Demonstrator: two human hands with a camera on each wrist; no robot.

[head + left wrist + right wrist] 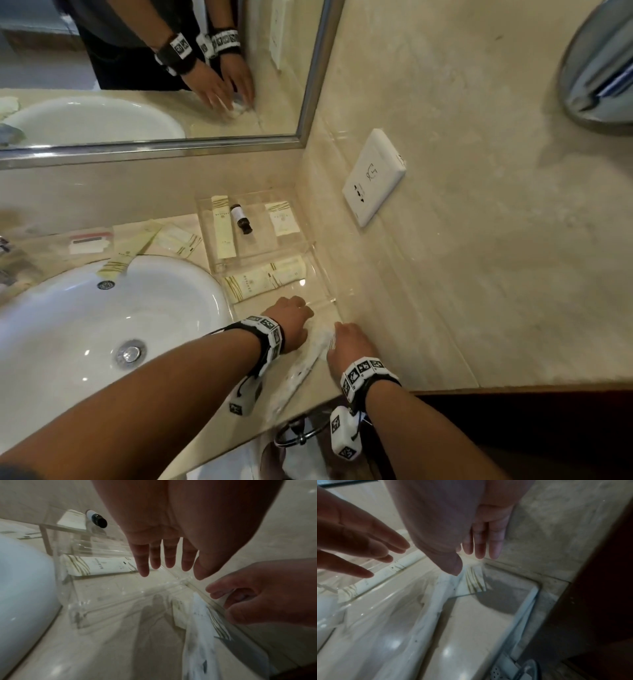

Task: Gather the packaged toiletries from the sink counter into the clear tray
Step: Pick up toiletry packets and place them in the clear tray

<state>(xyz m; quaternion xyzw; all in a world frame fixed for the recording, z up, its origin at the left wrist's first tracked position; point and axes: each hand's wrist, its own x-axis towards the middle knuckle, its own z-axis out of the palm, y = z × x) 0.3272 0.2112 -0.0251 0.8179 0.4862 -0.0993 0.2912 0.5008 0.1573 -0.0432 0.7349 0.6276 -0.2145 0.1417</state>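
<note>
The clear tray (308, 244) sits in the counter corner, right of the sink. Its far compartments hold a long cream packet (223, 228), a small dark bottle (241, 219) and a small cream packet (281, 219). Cream packets (263, 279) lie in the middle compartment. Both hands hover over the near compartment, where a white crinkled packet (320, 337) lies along the wall between them. My left hand (291, 322) has straight fingers (155, 561) and holds nothing. My right hand (346, 342) is loosely spread, its thumb (453, 566) just above the packet (447, 588).
On the counter behind the white sink (102, 325) lie two cream packets (133, 246) (178, 240) and a clear bag with a red strip (90, 241). A wall socket (375, 178) sits on the right wall, a mirror (154, 68) behind, and a towel ring (301, 435) hangs under the counter edge.
</note>
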